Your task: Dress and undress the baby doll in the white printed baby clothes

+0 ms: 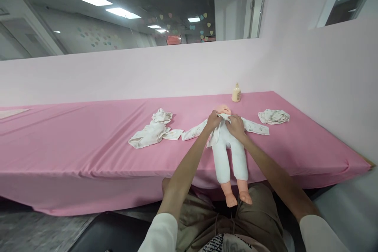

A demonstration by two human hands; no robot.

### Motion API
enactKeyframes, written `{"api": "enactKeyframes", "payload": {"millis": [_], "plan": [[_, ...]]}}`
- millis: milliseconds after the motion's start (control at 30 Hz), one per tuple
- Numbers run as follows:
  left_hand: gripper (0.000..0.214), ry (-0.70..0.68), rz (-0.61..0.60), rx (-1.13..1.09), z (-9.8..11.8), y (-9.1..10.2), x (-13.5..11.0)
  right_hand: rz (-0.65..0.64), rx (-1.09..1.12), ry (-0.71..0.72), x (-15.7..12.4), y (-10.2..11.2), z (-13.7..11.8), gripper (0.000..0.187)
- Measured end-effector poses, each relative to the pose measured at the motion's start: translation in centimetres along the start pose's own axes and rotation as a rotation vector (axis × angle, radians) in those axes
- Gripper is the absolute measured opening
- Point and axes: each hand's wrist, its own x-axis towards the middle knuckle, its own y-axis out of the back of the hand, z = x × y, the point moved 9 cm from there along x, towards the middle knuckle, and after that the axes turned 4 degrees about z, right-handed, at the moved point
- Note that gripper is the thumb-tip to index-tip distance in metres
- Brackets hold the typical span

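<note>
Our white sleeves [163,231] end well behind the fingers [215,116]; our forearms [190,165] are bare. Further rearward of the fingers, we wear olive-brown trousers [261,210] with a drawstring [234,225] and a shirt front [233,243] bearing dark print.

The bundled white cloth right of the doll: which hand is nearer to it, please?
Right. The right hand, over the doll, is left of the bundled cloth; the left hand is farther left.
</note>
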Motion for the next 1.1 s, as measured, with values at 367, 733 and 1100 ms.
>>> {"api": "enactKeyframes", "payload": {"millis": [367,733,1100], "plan": [[0.016,-0.169,0.148,0.504,2.2,0.5,-3.8,0.043,0.041,0.011,-1.6,1.9,1.3,0.018],[0.020,-0.195,0.184,0.387,2.3,0.4,-4.4,-0.152,0.318,-0.176,-0.7,0.8,1.3,0.019],[0.032,-0.284,0.159,0.608,2.7,-0.6,-4.7,-0.020,0.314,-0.132,-0.1,1.5,0.1,0.013]]}}
